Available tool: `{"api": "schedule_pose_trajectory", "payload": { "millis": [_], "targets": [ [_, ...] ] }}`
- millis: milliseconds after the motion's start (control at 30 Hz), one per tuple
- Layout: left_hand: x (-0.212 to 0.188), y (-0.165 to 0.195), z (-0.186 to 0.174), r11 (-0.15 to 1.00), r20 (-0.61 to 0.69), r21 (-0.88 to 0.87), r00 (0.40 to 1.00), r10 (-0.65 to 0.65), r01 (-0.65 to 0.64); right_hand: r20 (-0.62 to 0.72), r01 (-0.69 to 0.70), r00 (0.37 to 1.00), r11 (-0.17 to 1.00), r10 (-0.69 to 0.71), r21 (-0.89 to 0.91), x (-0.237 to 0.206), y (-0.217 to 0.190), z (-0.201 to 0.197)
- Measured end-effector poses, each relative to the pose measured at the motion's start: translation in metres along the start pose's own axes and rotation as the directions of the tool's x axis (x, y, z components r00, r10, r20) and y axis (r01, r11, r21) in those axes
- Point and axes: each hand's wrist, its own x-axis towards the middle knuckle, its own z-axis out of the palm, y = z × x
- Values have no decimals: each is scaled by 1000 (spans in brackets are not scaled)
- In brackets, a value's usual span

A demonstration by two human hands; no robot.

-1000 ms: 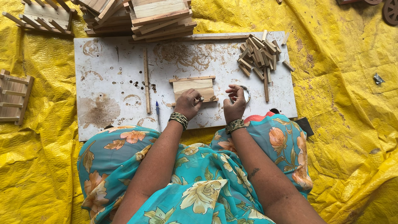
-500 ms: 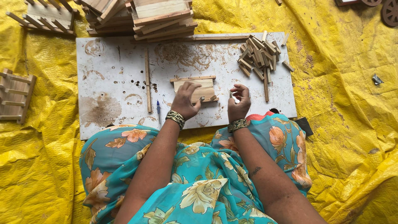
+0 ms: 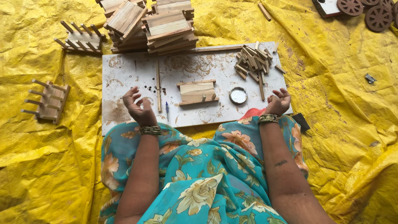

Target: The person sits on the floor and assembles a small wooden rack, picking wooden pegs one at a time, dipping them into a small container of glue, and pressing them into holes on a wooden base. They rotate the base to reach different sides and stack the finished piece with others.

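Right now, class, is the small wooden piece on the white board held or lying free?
Lying free: the wooden piece rests flat, both hands raised apart, left hand, right hand.

Yellow tarp (image 3: pixel 340 108), white board (image 3: pixel 124 79)

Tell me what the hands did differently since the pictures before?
Both hands let go of the small wooden piece and moved apart. The left hand went out to the left, the right hand to the right; both are now open, palms up and empty. The wooden piece, round lid, stick pile and white board stayed put.
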Motion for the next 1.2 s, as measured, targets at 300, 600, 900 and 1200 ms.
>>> {"api": "schedule_pose_trajectory", "payload": {
  "millis": [300,600,900,1200],
  "targets": [
    [-27,17,-28,992,-11,-91,996,-86,85,158,100,985,982,-74,-160,-37,-17,1],
    [-53,36,-37,1000,126,14,992,-10,8,397,-98,902,975,172,-200,-66,-33,-4],
    [-63,39,-37,997,241,53,970,43,-57,520,-170,799,943,302,-285,-90,-40,-10],
    [-64,41,-37,988,270,132,962,41,-79,541,-109,784,926,304,-363,-94,-41,-11]
  ]
}}
